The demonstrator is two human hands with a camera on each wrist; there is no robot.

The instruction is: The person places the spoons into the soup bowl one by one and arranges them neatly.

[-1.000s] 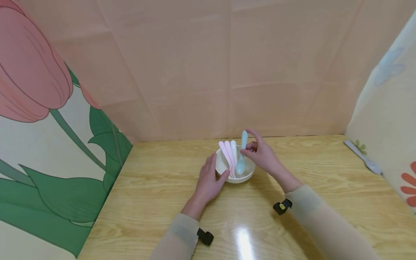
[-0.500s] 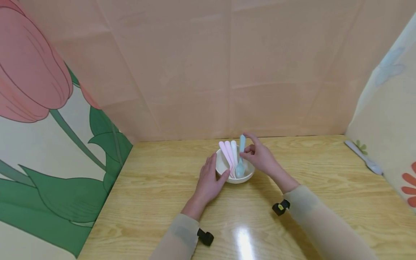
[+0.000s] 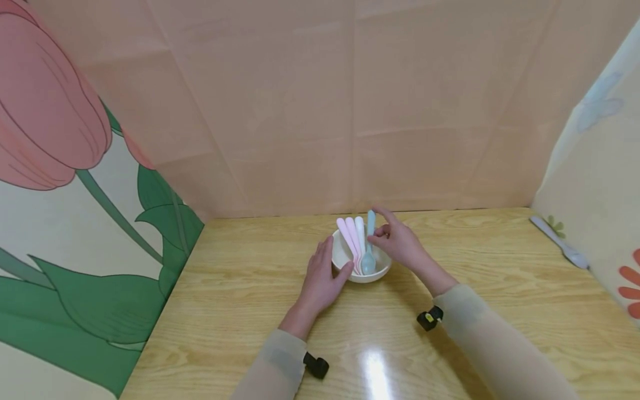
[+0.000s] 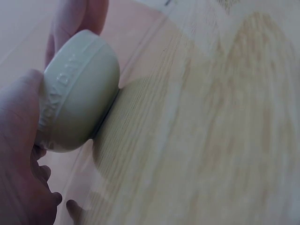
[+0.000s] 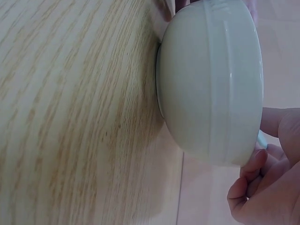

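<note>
A white bowl [image 3: 367, 279] stands upright on the wooden table; raised lettering shows on its side [image 4: 84, 93] in the left wrist view. My left hand [image 3: 320, 280] holds the bowl by its left and front rim, thumb and fingers spread around it. Two pink spoons [image 3: 346, 231] and a white spoon [image 3: 360, 228] lean in the bowl, handles up over the back rim. Beside them a light blue spoon [image 3: 368, 263] has its head inside the bowl. My right hand [image 3: 402, 241] pinches its handle above the right rim. Only a sliver of blue spoon shows in the right wrist view.
A pale lavender utensil [image 3: 560, 243] lies on the table [image 3: 230, 311] far right, against the flowered side wall. A plain peach wall [image 3: 280, 111] closes off the back, just behind the bowl. A tulip-printed wall [image 3: 65, 278] stands at the left.
My right hand has moved left and slightly down with the blue spoon, whose head has gone lower into the bowl, close to the white spoon. The left hand and bowl have stayed still.
</note>
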